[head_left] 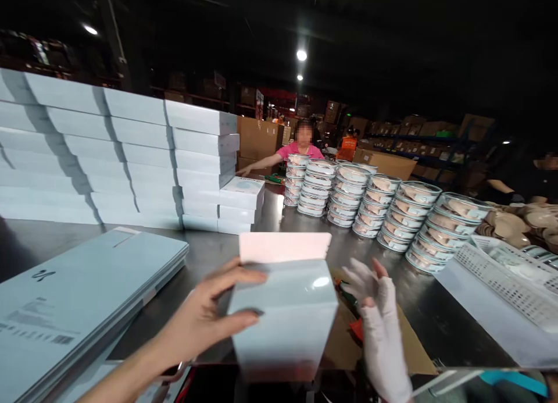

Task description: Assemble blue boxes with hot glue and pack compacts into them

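Note:
A pale blue cardboard box (283,304) stands in front of me, its white end flap (285,246) raised at the far side. My left hand (213,307), bare, grips the box at its left edge, thumb and fingers on its surface. Just right of the box, my right hand (379,316) wears a white glove with bare fingertips. Its fingers are apart and hold nothing. A brown cardboard sheet (412,339) and a partly hidden orange-red item (356,330) lie between the box and that hand.
Flat blue cartons (87,292) are piled at left, before a wall of stacked boxes (196,141). Several stacks of round clear-lidded tins (410,211) stand at right, near a white perforated basket (505,281). Across the metal table (270,223), a person in pink (300,150) reaches toward the boxes.

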Demonstrator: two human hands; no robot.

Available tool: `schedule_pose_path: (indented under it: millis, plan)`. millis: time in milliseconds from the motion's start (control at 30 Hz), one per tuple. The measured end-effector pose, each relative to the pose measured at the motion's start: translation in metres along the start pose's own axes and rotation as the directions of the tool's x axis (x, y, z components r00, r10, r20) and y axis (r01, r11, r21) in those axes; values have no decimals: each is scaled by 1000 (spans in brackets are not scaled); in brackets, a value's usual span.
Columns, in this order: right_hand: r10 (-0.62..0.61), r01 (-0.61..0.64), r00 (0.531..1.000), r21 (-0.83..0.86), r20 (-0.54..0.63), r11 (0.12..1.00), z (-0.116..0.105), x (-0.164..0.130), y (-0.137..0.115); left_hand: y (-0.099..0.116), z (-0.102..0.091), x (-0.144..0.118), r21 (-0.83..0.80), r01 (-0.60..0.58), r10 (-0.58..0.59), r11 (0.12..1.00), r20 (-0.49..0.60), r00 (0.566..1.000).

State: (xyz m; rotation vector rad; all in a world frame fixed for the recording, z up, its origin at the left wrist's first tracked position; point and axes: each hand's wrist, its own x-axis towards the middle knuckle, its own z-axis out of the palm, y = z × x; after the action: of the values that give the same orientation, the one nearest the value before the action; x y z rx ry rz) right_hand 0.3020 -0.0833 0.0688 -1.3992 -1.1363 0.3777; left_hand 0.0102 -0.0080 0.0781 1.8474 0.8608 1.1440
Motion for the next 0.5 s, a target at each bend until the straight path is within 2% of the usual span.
schedule_pose_path:
  millis: [33, 67, 133, 200, 267, 333, 400, 500]
  plan:
    - [96, -101, 995, -201, -36, 974, -20, 3, 13, -3, -8, -3, -9, -15, 14, 1000, -87, 996]
    - [232, -252, 968, -421, -98, 872, -39, 5, 27, -7, -13, -8, -20, -26, 23, 999, -166, 986]
    - [396, -395, 909, -565, -128, 724, -67, 7, 55, -13, -13, -21, -26, -36, 29, 999, -233, 972]
    - [534, -481, 841, -571, -86, 666, -80, 3, 79, -18, -1, -36, -31, -53, 48, 998, -149, 988]
    - [638, -555, 769, -520, -24, 649, -81, -4, 95, -21, 14, -47, -66, -67, 69, 996, 29, 997]
    - [685, -602, 728, -449, 28, 660, -78, -12, 103, -27, 28, -54, -102, -10, 26, 995, 163, 986]
    - [658, -591, 750, -374, 71, 715, -76, -21, 106, -37, 35, -56, -102, 91, -70, 991, 189, 979]
    - [473, -439, 874, -237, 113, 867, -75, -39, 101, -53, 35, -60, -77, 186, -171, 980, 170, 970]
